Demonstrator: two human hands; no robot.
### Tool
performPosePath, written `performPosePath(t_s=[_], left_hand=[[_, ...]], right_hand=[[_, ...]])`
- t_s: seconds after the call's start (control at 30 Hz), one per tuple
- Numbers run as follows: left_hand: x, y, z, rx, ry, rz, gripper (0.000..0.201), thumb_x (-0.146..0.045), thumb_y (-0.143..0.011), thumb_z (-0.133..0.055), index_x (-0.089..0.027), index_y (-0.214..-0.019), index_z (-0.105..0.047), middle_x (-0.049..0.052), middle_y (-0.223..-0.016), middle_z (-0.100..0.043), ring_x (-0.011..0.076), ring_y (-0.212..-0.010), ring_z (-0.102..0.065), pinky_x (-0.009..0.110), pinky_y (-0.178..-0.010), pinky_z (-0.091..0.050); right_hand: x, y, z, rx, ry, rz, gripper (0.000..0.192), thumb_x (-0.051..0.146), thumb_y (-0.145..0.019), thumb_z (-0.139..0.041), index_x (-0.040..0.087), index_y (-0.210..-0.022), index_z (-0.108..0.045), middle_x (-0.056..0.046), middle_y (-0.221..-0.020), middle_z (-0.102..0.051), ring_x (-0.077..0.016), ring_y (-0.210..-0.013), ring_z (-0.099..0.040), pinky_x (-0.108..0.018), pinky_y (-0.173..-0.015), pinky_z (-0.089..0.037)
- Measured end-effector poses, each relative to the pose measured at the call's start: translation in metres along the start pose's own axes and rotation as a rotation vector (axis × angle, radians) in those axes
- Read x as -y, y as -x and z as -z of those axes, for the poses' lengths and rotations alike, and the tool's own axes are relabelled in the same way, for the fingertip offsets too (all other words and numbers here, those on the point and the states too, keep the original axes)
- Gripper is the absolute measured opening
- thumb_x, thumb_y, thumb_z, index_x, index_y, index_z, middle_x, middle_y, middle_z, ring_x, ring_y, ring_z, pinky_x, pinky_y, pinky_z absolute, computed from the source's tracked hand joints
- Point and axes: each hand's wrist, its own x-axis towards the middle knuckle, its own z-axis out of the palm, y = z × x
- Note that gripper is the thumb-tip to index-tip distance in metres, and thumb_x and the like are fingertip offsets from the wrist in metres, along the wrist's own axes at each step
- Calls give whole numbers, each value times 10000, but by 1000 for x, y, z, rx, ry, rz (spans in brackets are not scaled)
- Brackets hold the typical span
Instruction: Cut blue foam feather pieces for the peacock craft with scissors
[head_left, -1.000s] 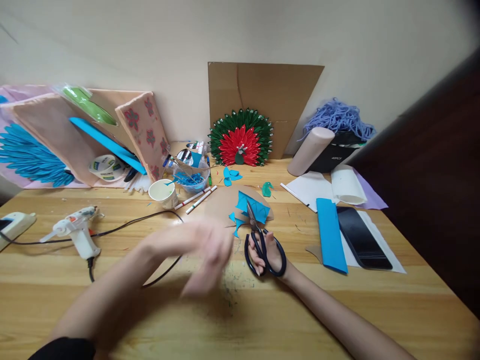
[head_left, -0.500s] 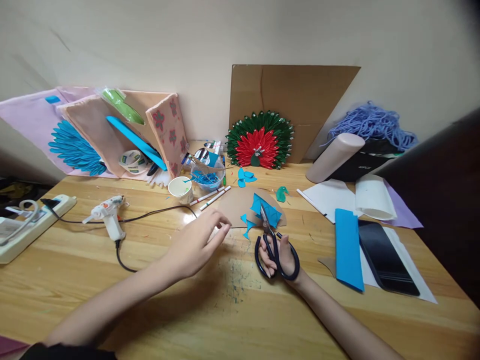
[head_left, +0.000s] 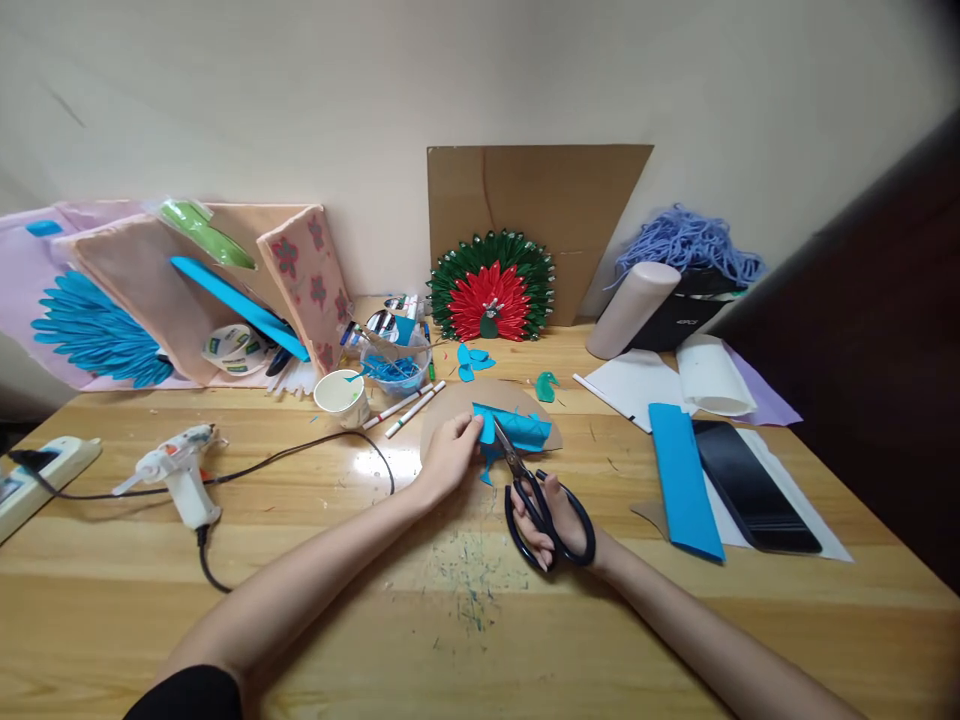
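My left hand [head_left: 451, 452] pinches the left end of a blue sheet piece [head_left: 529, 432] with pencil-like lines on it. Black-handled scissors [head_left: 534, 510] rest in my right hand [head_left: 551, 520], fingers through the loops, with the blades lying over the blue piece. The piece is above a round-edged brown cardboard [head_left: 442, 400]. A small blue scrap [head_left: 487, 470] hangs or lies just below it; I cannot tell which. Beyond the cardboard are blue petal shapes [head_left: 472, 360] and a green bird-head cutout [head_left: 547, 387].
A glue gun [head_left: 184, 475] with its cord and a power strip [head_left: 52, 475] lie left. A paper cup [head_left: 341, 398], markers [head_left: 415, 410] and a bowl of blue scraps [head_left: 396, 370] stand behind. Right are a folded blue sheet [head_left: 684, 485] and a phone [head_left: 754, 485]. A red-green peacock fan [head_left: 495, 290] leans behind.
My left hand has moved right and taken hold of the blue piece's left end. The piece now lies more level, and the scissors stay in my right hand. The whole view has shifted.
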Motion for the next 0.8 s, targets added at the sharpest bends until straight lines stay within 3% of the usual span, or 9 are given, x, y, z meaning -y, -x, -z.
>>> performPosePath(t_s=[0.2,0.53,0.8], left_hand=[[7,3,1,27,-6,-188,416,-489,-835,-463,-177,-572,-380,-54,-519,-346,83,-490,-315,221,-475,-234],[13,7,-5,123,113,-153,394,-474,-839,-473,-177,-599,-374,-61,-527,-323,79,-497,-306,218,-498,-231],[15,6,-5,107,143,-136,392,-480,-819,-488,-166,-596,-413,-55,-538,-349,75,-499,-317,209,-492,-232]], right_hand=[[7,5,-7,-46,55,0,767,924,-531,-261,196,-715,-420,78,-340,-434,-85,-247,-404,-201,-299,-399],[4,5,-5,-68,83,33,741,902,-578,-266,193,-725,-418,77,-353,-440,-92,-263,-428,-206,-310,-410],[-1,2,0,-51,8,-30,715,891,-530,-393,198,-708,-410,89,-346,-423,-75,-251,-392,-174,-271,-363]])
